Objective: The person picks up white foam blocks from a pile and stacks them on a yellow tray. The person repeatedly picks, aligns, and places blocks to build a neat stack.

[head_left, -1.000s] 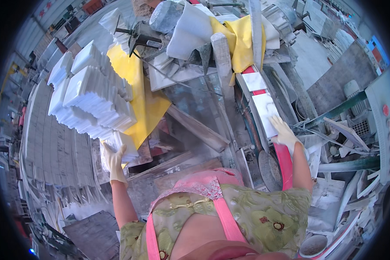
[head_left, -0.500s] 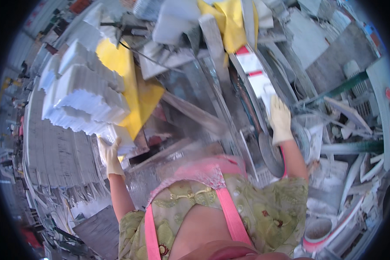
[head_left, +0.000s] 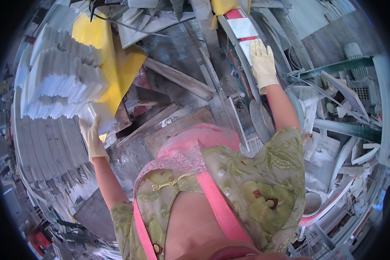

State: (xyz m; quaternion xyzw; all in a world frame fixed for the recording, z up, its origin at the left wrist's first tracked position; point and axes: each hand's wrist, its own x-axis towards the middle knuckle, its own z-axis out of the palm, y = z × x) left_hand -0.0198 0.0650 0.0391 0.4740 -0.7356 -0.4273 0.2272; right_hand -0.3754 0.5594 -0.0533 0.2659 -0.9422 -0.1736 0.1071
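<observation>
My left hand [head_left: 92, 138], in a pale rubber glove, grips a white tile [head_left: 100, 113] at the near end of a large stack of white tiles [head_left: 60, 82]. Its thumb lies on the tile's face, while the fingers curve round the left side. On the right, my gloved right hand [head_left: 263, 65] is stretched out flat, fingers forward, over a white tile [head_left: 246, 51] on a narrow red belt [head_left: 234, 14]. That tile is partly hidden under the hand. Just beyond it, another white tile [head_left: 241, 28] lies on the belt, with a red gap between.
A yellow sheet [head_left: 117, 65] hangs beside the stack. Wooden boards [head_left: 180, 78] and a metal rail [head_left: 216, 82] lie between my hands. A round grey wheel [head_left: 261, 119] sits at the belt's near end. Broken slabs and a green bar [head_left: 338, 68] crowd the right side.
My right hand has moved farther forward along the belt, over the nearer tile. My left hand stays at the stack's near end. The whole view has shifted.
</observation>
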